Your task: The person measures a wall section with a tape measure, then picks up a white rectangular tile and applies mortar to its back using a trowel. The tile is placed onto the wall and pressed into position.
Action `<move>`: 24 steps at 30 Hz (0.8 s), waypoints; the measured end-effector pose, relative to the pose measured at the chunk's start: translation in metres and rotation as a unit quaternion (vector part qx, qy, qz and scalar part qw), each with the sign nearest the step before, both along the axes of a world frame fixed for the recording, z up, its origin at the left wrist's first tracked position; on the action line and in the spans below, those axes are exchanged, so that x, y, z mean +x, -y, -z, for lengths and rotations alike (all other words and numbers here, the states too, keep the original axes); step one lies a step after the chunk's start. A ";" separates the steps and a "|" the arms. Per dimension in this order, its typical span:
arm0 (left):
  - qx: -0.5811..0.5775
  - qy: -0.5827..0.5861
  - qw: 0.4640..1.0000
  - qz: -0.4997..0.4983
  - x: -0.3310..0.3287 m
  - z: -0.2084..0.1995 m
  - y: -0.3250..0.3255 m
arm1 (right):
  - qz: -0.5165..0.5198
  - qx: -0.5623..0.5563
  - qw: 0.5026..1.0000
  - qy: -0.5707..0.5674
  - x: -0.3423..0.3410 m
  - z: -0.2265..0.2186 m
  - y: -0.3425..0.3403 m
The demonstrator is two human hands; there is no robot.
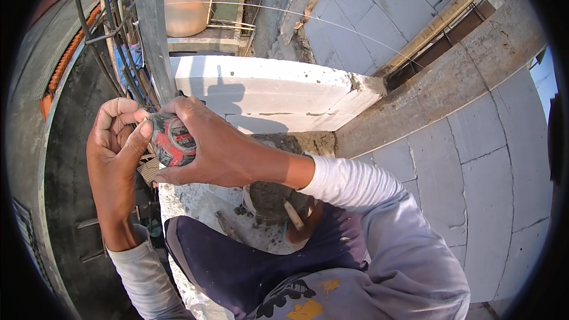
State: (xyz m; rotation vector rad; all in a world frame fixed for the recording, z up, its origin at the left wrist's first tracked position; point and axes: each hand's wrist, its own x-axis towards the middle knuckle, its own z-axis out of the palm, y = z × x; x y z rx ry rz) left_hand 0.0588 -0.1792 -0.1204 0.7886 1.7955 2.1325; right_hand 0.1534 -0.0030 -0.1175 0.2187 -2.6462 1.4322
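Observation:
My right hand (213,145) is wrapped round a dirty black and red tape measure (172,141), held up in front of me at the left. The thumb and forefinger of my left hand (115,148) pinch at the near-left edge of its case. What lies between those fingertips is too small to make out. Behind the tape measure runs a low wall of white blocks (261,86), on which the shadow of my hands falls. Under my right forearm stands a container of wet grey mortar (267,201), partly hidden. A wooden tool handle (294,216) sticks up beside it.
A grey upright post (153,29) and rebar (109,18) stand just beyond my hands. A thin string (296,12) stretches above the block wall. At the right rises a grey block wall (456,172) with a concrete beam (438,65). An orange tank (188,3) stands below.

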 end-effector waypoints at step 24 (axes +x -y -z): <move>-0.036 0.028 0.997 -0.070 -0.009 0.005 0.012 | 0.114 0.774 0.623 -0.034 0.101 -0.296 -0.190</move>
